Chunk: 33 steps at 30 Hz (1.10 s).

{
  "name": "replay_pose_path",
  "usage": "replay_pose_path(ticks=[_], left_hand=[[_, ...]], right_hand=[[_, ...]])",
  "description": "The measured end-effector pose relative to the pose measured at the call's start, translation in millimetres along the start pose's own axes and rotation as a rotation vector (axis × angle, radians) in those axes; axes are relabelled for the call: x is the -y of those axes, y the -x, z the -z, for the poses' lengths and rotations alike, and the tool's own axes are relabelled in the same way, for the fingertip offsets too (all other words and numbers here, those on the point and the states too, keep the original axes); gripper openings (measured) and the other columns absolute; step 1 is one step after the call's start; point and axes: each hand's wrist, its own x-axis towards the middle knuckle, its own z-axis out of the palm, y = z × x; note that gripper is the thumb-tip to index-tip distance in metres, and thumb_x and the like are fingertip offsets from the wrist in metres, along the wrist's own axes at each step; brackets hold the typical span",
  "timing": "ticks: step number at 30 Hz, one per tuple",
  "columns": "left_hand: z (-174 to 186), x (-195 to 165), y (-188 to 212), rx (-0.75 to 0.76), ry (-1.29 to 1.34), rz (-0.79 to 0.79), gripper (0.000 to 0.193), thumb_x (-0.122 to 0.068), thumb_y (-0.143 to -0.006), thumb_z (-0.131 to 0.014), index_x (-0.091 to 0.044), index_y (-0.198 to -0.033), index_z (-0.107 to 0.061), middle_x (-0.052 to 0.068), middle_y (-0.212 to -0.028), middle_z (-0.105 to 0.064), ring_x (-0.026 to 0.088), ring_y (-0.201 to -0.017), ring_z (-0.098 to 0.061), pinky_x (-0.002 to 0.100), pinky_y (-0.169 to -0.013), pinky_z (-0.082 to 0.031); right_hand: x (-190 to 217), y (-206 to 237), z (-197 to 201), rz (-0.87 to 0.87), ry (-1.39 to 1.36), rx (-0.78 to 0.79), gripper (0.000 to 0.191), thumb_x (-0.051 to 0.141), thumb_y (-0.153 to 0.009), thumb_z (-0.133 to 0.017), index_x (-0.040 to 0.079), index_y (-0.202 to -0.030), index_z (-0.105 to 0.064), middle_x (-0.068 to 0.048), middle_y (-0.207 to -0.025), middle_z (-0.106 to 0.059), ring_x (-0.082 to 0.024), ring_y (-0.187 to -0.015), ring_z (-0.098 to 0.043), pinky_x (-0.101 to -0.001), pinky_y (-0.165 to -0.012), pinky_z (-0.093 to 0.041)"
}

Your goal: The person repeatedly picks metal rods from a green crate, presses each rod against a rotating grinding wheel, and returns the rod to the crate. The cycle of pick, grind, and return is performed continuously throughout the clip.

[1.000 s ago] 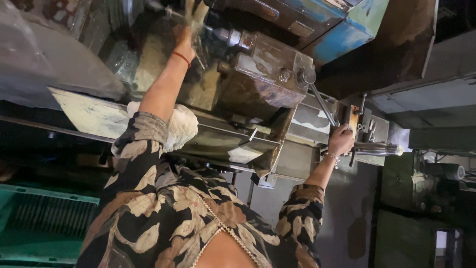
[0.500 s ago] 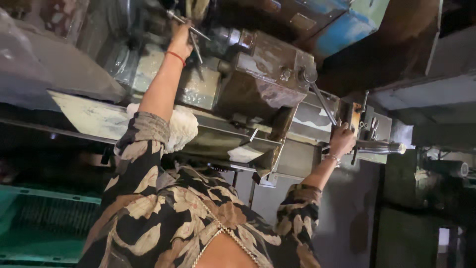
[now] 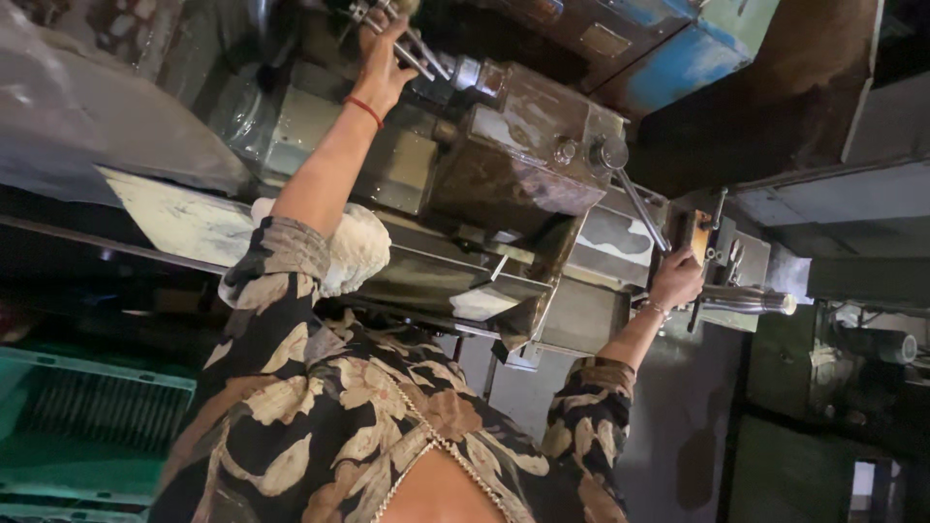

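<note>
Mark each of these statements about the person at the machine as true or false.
1. The left hand closes on the metal spoke handles. True.
2. A red band circles the left wrist. True.
3. The right hand hangs free at the person's side. False: its grip is on a lever at the machine's right end.
4. The cloth by the left elbow is blue. False: it is white.

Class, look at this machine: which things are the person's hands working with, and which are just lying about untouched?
In use:
- left hand, gripping the spoked handle
- right hand, at the small lever beside the steel shaft

Lying about:
- white cloth on the machine's ledge
- long lever, untouched
- green crate, off to the side
</note>
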Motion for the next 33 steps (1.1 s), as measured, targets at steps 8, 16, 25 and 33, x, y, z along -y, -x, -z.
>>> replay_pose_path(ticks=[8,16,25,33], left_hand=[[20,-3,-9,-0.211,0.111,0.022,0.055,-0.011,-0.083,-0.079,-0.024,-0.126,-0.046,0.008,-0.125,-0.054,0.033,-0.118,-0.056,0.081,-0.097,-0.046],[26,-10,-4,-0.179,0.232,-0.115,0.058,-0.004,-0.087,-0.073,-0.028,-0.129,-0.041,0.004,-0.135,-0.046,0.029,-0.121,-0.05,0.075,-0.1,-0.045],[22,-8,-2,-0.151,0.309,-0.147,0.058,-0.002,-0.087,-0.072,-0.029,-0.129,-0.043,0.0,-0.142,-0.044,0.028,-0.129,-0.044,0.074,-0.102,-0.038],[9,-10,-8,-0.296,0.279,-0.197,0.043,-0.006,-0.089,-0.074,-0.022,-0.116,-0.045,0.001,-0.118,-0.045,0.023,-0.104,-0.044,0.061,-0.086,-0.038]], right_hand=[[0,5,-1,0.092,0.062,-0.076,0.051,0.043,-0.105,-0.049,0.006,-0.086,-0.079,-0.023,-0.073,-0.069,-0.046,-0.067,-0.068,-0.0581,-0.059,-0.051],[-4,2,2,0.131,0.052,-0.008,0.056,0.044,-0.107,-0.048,0.001,-0.085,-0.076,-0.024,-0.074,-0.069,-0.047,-0.069,-0.068,-0.0577,-0.063,-0.052],[-11,29,12,0.051,0.057,0.113,0.059,0.048,-0.11,-0.053,-0.001,-0.088,-0.076,-0.028,-0.081,-0.069,-0.049,-0.078,-0.067,-0.0574,-0.072,-0.053],[-64,70,18,0.06,-0.63,-0.166,0.036,0.02,-0.114,-0.042,-0.006,-0.131,-0.059,-0.012,-0.094,-0.069,-0.021,-0.075,-0.065,-0.0376,-0.065,-0.052]])
